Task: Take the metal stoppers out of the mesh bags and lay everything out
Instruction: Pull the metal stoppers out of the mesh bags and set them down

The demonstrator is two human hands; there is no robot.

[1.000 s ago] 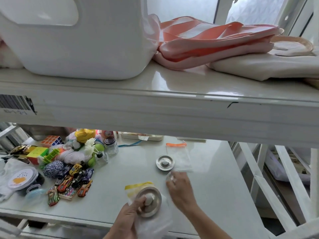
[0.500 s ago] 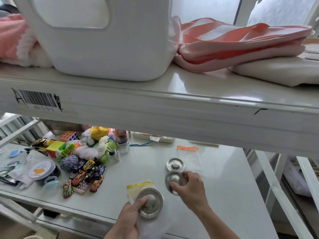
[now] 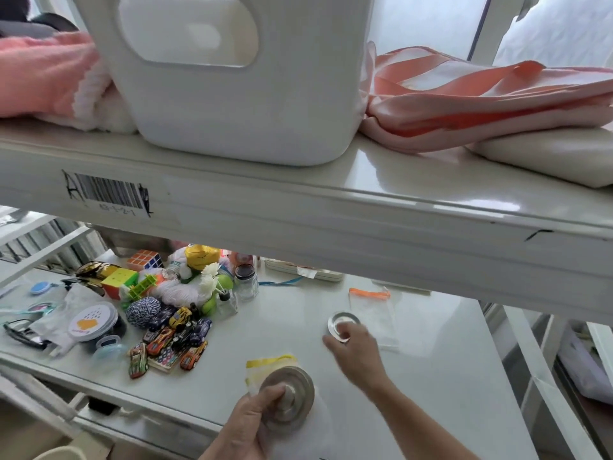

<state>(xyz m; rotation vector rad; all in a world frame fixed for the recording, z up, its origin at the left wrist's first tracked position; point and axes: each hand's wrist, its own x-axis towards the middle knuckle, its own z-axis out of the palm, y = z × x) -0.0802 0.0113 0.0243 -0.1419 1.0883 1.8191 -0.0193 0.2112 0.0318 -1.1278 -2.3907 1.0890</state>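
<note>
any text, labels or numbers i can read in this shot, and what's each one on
Barcode label on the front edge of the upper shelf: a hand-drawn "A" left of the bars; the line of digits under them is too blurred to read.
Round white lid with an orange cloud mark: small print under the mark, too small to read.
Metal stoppers, mesh bags, white bin: no text visible.

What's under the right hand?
A small metal stopper lies on the table, its near edge covered by the right hand. Anything else beneath the palm is hidden.
</note>
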